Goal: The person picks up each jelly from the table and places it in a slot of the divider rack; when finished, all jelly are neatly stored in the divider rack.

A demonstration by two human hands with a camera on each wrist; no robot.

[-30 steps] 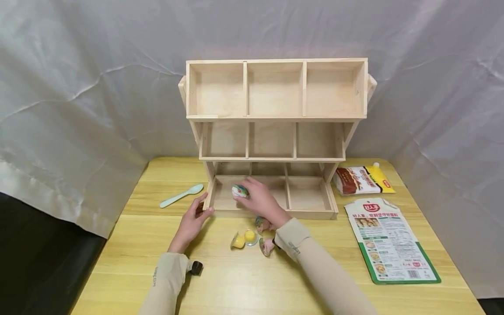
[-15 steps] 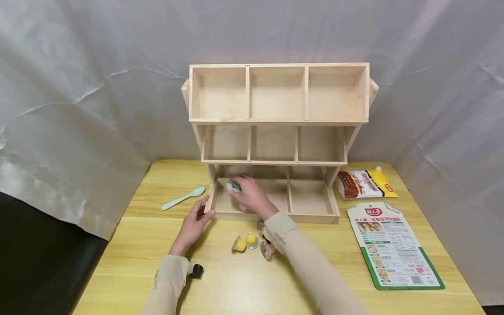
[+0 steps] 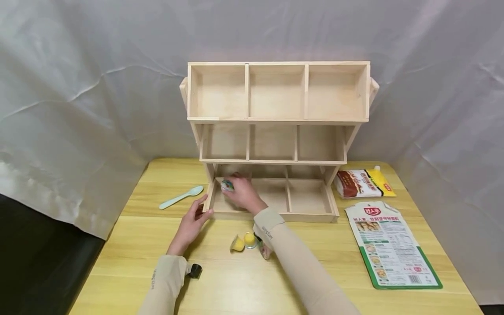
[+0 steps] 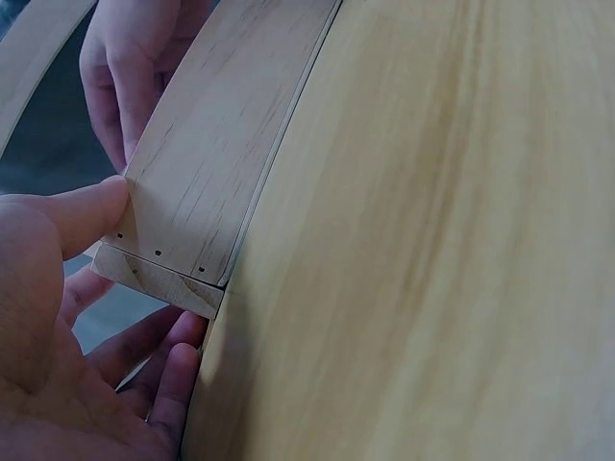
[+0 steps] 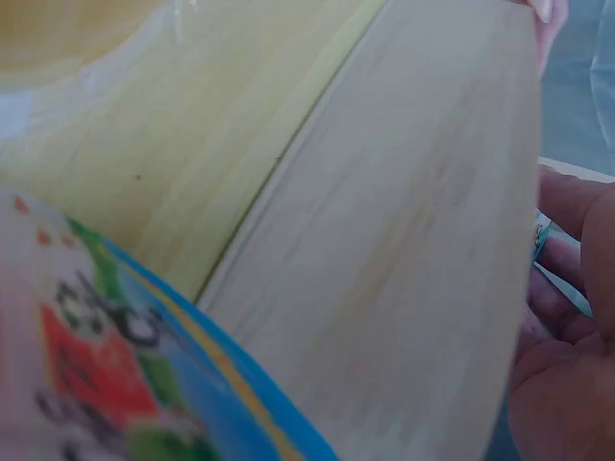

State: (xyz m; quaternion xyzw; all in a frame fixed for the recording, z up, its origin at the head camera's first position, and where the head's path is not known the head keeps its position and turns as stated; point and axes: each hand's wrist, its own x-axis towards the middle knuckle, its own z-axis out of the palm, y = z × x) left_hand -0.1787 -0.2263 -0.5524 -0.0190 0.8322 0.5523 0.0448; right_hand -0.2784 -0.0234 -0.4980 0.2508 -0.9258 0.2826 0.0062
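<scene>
My right hand (image 3: 245, 194) pinches a small jelly cup (image 3: 227, 186) with a colourful printed lid. It holds the cup over the bottom-left compartment of a three-tier wooden rack (image 3: 273, 217). At the rack's lower left front corner is my left hand (image 3: 189, 228). In the left wrist view the thumb of the left hand (image 4: 43, 317) lies on the front board, with the fingers round the side. Two yellow jelly cups (image 3: 237, 244) stand on the table before the rack. Beside them a pink cup (image 3: 264, 250) is partly covered by my right sleeve; its printed lid (image 5: 106, 355) fills the right wrist view's corner.
A pale green spoon (image 3: 181, 197) lies left of the rack. On the right lie a red, white and yellow pouch (image 3: 364, 183) and a flat white-green packet (image 3: 393, 245). Grey cloth (image 3: 118, 96) hangs behind and at both sides of the table.
My right hand has moved left with the jelly cup, deeper into the bottom-left compartment. Its sleeve now covers more of the pink cups. My left hand stays at the corner.
</scene>
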